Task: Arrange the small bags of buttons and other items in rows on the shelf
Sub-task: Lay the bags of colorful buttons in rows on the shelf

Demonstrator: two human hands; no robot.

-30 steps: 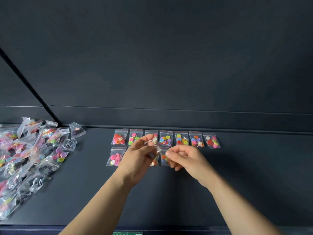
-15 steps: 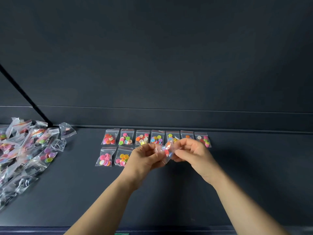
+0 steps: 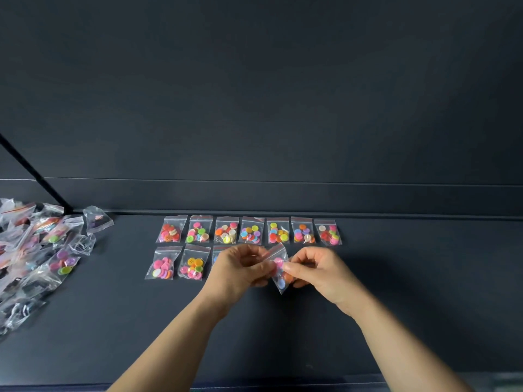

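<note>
Both hands pinch one small clear bag of buttons just above the dark shelf, my left hand on its left edge and my right hand on its right. The bag hangs tilted between them. Behind the hands, a back row of several button bags lies side by side near the shelf's rear lip. A second row in front starts with a pink-button bag and an orange-button bag; a third bag is mostly hidden by my left hand.
A loose pile of unsorted clear bags covers the shelf's left end. A black diagonal strut meets the shelf behind the pile. The rear lip runs along the back, and the front edge lies near my forearms.
Both hands have lowered the pinched bag slightly toward the front row and turned it more upright. The view shifted right, so the rows and pile sit further left.
</note>
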